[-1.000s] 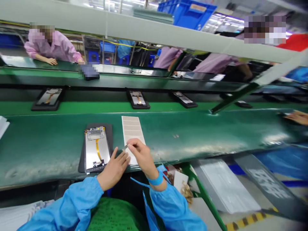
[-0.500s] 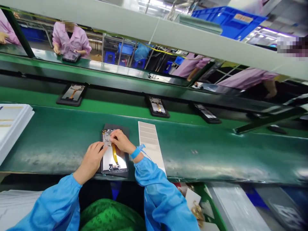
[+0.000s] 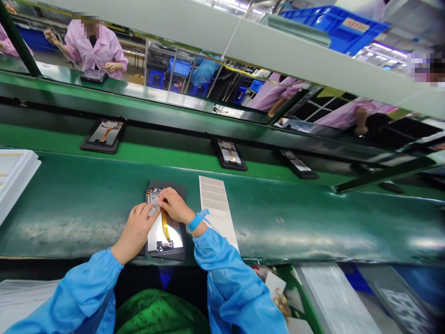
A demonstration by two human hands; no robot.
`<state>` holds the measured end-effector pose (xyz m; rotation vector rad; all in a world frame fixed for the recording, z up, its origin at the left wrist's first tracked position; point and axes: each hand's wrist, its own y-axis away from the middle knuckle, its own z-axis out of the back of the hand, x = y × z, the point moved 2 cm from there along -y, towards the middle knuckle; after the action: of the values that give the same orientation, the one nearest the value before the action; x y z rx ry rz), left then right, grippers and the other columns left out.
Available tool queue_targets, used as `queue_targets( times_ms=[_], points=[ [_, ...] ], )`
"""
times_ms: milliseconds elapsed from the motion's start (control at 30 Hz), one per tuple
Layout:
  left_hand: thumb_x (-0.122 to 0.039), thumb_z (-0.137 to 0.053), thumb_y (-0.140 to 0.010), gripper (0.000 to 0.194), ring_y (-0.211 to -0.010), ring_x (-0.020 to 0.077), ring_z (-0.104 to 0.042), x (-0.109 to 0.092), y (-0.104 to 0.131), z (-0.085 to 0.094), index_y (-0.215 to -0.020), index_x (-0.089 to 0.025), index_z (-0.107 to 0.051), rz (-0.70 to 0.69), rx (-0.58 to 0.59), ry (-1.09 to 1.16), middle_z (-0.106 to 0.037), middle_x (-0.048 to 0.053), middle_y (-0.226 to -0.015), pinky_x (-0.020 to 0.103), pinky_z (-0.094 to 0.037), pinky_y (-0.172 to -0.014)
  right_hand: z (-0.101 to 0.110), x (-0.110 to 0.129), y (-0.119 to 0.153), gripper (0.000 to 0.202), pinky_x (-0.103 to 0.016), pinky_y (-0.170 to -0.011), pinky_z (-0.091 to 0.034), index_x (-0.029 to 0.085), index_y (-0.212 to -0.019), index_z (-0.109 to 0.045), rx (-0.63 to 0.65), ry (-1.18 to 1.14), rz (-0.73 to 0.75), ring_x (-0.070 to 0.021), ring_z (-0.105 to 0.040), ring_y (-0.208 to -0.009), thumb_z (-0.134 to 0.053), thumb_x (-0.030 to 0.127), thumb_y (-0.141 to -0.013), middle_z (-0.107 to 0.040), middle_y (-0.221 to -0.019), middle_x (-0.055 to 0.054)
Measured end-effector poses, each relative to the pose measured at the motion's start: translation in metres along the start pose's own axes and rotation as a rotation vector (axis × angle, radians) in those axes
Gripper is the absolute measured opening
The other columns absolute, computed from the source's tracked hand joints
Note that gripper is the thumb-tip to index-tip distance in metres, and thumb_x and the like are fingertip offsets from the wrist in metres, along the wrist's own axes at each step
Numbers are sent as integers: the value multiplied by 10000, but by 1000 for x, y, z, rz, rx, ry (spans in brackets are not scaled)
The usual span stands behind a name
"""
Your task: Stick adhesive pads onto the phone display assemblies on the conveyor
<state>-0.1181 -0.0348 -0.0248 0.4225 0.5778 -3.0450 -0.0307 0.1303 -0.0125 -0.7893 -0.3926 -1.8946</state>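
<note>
An opened tablet (image 3: 156, 235) lies on a dark pad (image 3: 180, 189) before me. Its circuit board is at the far end, and a yellow ribbon cable (image 3: 165, 223) runs down over the silvery back panel. My left hand (image 3: 135, 228) rests at the tablet's left side, fingers stretched over it and tips near the board. My right hand (image 3: 175, 205) bends over the board with thumb and fingertips pinched together; whatever they hold is hidden. The two hands' fingertips almost meet. Just right of the tablet is a white sheet (image 3: 219, 218) with grey rectangular patches.
Beyond the green bench (image 3: 278, 218), a green belt (image 3: 167, 150) carries several opened tablets, one (image 3: 104, 134) at left and another (image 3: 230, 154) near the middle. White trays (image 3: 17, 171) stand at left. A co-worker (image 3: 95, 48) in pink sits across. Overhead runs a shelf with a blue crate (image 3: 333, 30).
My left hand's fingertips have shifted slightly closer to the right hand's. The right hand stays pinched over the board. The co-worker opposite has raised one hand.
</note>
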Motion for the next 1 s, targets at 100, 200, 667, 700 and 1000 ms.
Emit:
queue_targets(
  times_ms=[100,200,667,700,1000],
  points=[
    [-139,-481,-939,410,-1205,322,-444,-2,-3,0,-1329,-200,-591,7,16,-31,-558,158,-1306,496,-443,-983,0,1,1,176,-387,-983,-398,184,-745,-592,-14,10,-1,-193,-545,-1036,-657,79,-872,-621,-1015,-45],
    [-127,-490,-935,403,-1186,322,-445,-5,-6,2,-1325,-168,-584,15,42,-65,-570,161,-1287,481,-441,-960,0,3,3,180,-385,-983,-401,185,-747,-595,-27,15,-2,-191,-538,-1041,-644,71,-877,-611,-1014,-43],
    [-136,-446,-972,321,-1088,282,-516,-23,-14,7,-1260,-138,-586,98,142,-245,-591,141,-1205,405,-458,-837,6,-3,25,348,-360,-943,-511,209,-1199,-543,-118,-232,49,-192,-583,-1095,-616,104,-875,-569,-1188,-76],
    [-127,-442,-970,329,-1103,283,-512,-23,-13,6,-1269,-129,-579,103,129,-241,-590,145,-1207,403,-459,-848,7,-2,27,362,-384,-995,-484,212,-1199,-540,-106,-194,97,-206,-551,-1157,-635,106,-865,-556,-1225,-85],
    [-135,-429,-980,317,-1123,275,-500,-16,-7,-4,-1257,-105,-581,93,63,-191,-594,151,-1200,395,-427,-869,-9,-5,4,134,-387,-909,-460,210,-936,-587,-226,103,-4,-219,-538,-961,-678,152,-857,-580,-998,-46]
  ],
)
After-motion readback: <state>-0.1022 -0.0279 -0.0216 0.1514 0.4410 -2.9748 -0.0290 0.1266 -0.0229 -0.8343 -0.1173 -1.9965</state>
